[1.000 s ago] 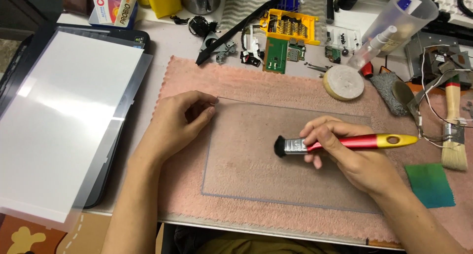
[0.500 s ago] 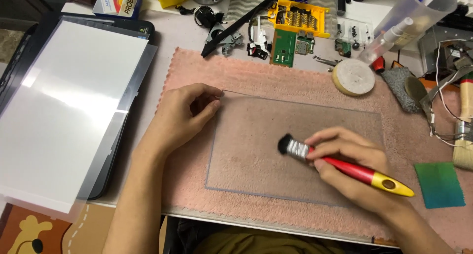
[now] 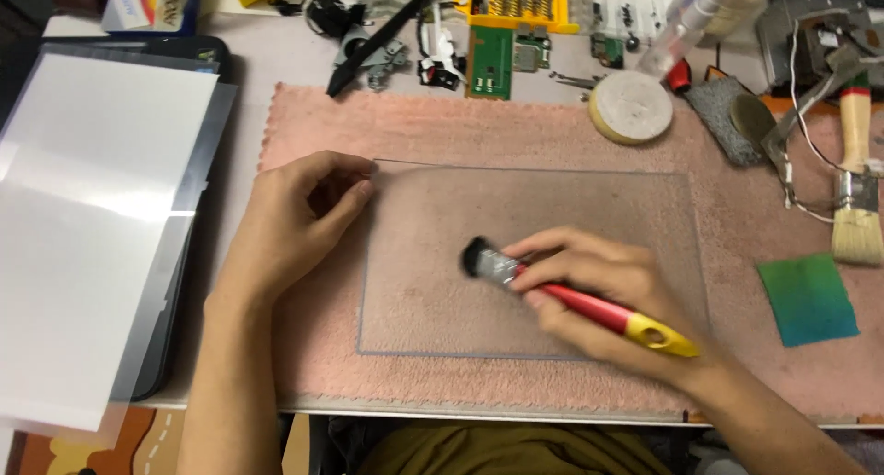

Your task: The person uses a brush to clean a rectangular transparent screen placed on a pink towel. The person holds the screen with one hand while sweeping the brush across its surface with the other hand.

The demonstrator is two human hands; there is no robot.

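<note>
1. Your left hand point(image 3: 293, 225) is pinning the clear panel's point(image 3: 589, 208) top-left corner on the pink towel point(image 3: 442, 125), fingers curled.
2. Your right hand point(image 3: 608, 295) is gripping the red-handled brush point(image 3: 589, 300), bristles touching mid-panel.
3. Brushing seems to be midway; how much surface is left, you cannot tell.

Clear, smooth glass sheet point(image 3: 571, 217) on matt, napped pink cloth point(image 3: 442, 125). Brush point(image 3: 589, 300) with glossy red-and-yellow plastic handle, bright metal ferrule, black bristles. Glossy white sheet point(image 3: 92, 217); wooden-handled paintbrush point(image 3: 856, 180); matt green cloth square point(image 3: 808, 298).

Brush point(image 3: 575, 295) bristles blurred (handle mid-part hidden).
</note>
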